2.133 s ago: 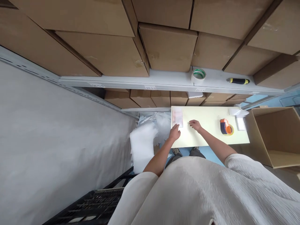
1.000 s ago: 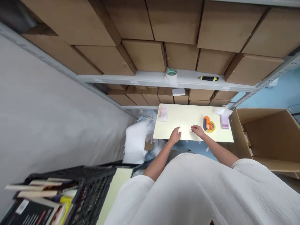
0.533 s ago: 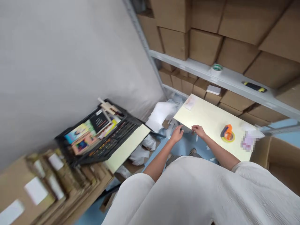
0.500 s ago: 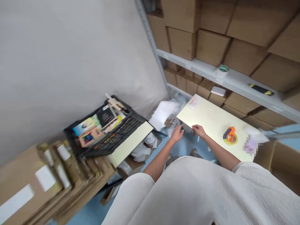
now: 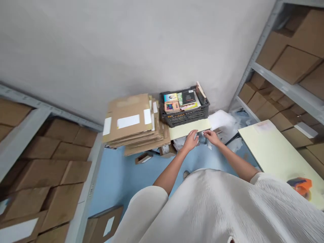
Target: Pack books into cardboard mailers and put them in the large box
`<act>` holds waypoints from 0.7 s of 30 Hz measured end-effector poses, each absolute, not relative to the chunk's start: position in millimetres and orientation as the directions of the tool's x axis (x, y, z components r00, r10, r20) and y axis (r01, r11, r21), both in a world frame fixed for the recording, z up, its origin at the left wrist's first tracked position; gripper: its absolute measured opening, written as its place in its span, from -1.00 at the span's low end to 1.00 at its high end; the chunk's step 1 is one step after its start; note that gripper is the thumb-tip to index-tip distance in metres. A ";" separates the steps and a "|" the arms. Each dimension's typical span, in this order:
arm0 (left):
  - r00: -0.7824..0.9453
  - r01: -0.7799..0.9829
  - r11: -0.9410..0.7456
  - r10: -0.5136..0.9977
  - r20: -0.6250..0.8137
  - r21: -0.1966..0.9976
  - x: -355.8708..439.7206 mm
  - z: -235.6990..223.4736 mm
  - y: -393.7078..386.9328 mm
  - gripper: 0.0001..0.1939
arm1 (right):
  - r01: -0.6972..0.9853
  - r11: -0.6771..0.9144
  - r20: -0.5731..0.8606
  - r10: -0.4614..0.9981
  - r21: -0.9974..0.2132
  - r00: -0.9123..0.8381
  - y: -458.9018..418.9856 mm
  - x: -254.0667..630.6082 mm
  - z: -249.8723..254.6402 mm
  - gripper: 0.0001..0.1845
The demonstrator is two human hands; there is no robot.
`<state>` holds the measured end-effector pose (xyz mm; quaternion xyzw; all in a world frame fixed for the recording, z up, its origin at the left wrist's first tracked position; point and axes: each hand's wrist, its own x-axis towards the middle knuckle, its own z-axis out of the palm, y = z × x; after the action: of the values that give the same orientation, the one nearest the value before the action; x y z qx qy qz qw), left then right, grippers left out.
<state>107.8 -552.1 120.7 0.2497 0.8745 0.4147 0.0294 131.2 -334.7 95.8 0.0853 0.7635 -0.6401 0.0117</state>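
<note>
My left hand (image 5: pixel 191 141) reaches forward in front of my body, its fingers loosely bent and the thumb apart, with nothing visible in it. My right hand (image 5: pixel 212 137) is close beside it, fingers half curled, also with nothing visible in it. In view, both hands overlap the front edge of a pale yellow tabletop (image 5: pixel 181 131); whether they touch it I cannot tell. On that tabletop, beyond my hands, a black plastic crate (image 5: pixel 187 117) holds several books (image 5: pixel 188 97). Left of the crate lies a stack of flattened cardboard boxes (image 5: pixel 129 116) with white labels.
Shelves of cardboard boxes stand at left (image 5: pixel 53 172) and right (image 5: pixel 293 64). A second pale table (image 5: pixel 275 148) at right bears an orange tape dispenser (image 5: pixel 302 185). White wrapping material (image 5: pixel 220 119) lies beyond my right hand. A labelled carton (image 5: pixel 102 224) stands on the blue floor (image 5: pixel 113 182).
My view has turned left. The crate and cardboard stack now lie ahead, the second table is off to the right, and the left shelves have come into view. Both hands stay before my body.
</note>
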 end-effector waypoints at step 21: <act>-0.914 0.299 0.937 0.225 0.338 0.183 64.1 208.3 -905.2 -0.39 | -0.682 0.713 0.245 -0.641 -0.159 -0.727 -673.4 9.2 215.8 -0.39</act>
<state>64.1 -905.2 208.3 0.1348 0.9713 0.1162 -0.1577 9.2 -673.4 215.8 -0.3590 0.9215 -0.1201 -0.0863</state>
